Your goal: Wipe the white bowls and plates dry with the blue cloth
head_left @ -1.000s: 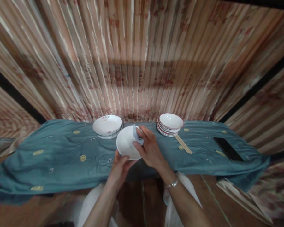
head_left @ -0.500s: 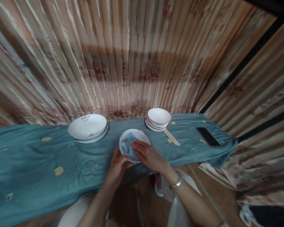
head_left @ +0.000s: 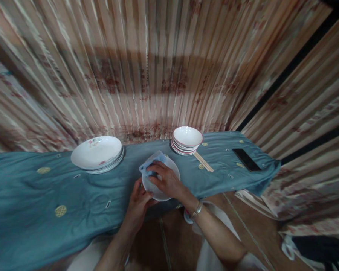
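Observation:
A white bowl (head_left: 165, 188) is held over the front edge of the cloth-covered table, its inside facing me. My left hand (head_left: 139, 196) grips its lower left rim, thumb on the near side and fingers partly hidden beneath. My right hand (head_left: 166, 178) reaches over the bowl, closed on a light blue cloth (head_left: 155, 159) at the upper left rim. Part of the cloth drapes over that rim, and the rest is covered by my fingers. A silver bracelet (head_left: 197, 209) circles my right wrist.
A stack of white plates (head_left: 97, 154) stands to the left. Several red-rimmed bowls (head_left: 187, 140) are stacked at the back right, with wooden chopsticks (head_left: 203, 162) beside them. A black phone (head_left: 246, 159) lies farther right on the blue-green tablecloth (head_left: 93, 203). Pleated curtains (head_left: 152, 75) hang behind.
My right hand has moved the cloth from inside the bowl up to its upper left rim. The bare inside of the bowl shows more now. My left hand keeps its grip.

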Available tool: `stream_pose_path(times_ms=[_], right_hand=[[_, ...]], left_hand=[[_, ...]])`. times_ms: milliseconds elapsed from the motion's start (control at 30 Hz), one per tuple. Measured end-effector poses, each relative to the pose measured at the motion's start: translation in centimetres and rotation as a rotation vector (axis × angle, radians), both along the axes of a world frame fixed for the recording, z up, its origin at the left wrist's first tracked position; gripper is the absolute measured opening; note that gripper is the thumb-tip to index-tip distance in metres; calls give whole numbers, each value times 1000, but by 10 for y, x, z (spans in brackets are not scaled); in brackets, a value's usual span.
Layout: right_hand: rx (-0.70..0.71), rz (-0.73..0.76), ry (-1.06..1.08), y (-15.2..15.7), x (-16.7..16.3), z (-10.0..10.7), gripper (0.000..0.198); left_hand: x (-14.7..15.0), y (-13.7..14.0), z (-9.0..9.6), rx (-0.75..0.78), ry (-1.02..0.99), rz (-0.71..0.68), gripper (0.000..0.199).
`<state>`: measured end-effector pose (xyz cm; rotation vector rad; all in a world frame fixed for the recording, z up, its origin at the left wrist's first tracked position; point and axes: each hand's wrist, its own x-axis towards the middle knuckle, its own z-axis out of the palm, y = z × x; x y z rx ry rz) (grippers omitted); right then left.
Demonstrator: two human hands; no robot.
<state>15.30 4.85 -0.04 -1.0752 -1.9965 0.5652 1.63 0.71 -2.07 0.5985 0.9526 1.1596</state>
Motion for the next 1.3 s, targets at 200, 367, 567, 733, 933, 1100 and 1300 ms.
stream_pose_path(times_ms=[200, 367, 567, 733, 933, 1100, 1300], right_hand=[[139, -202, -459, 13, 15, -8, 24], [59, -231, -595, 8, 16, -21, 20], [-98, -73, -420, -2, 12, -28, 15], [-332, 131, -64, -5, 10, -23, 15], [-542, 282, 379, -7, 5, -21, 22], [-396, 198, 452, -4, 1, -19, 31], [-74, 37, 241, 1, 5, -20, 39]], left_hand=[[-1, -1, -4, -2, 80, 54, 65], [-8, 4, -11, 50, 105, 121, 73], [-12, 7, -13, 71, 115, 165, 74], [-11, 7, -12, 64, 88, 140, 75], [-7, 6, -19, 18, -19, 72, 71], [-1, 3, -10, 13, -28, 26, 67], [2, -2, -6, 50, 22, -24, 63]])
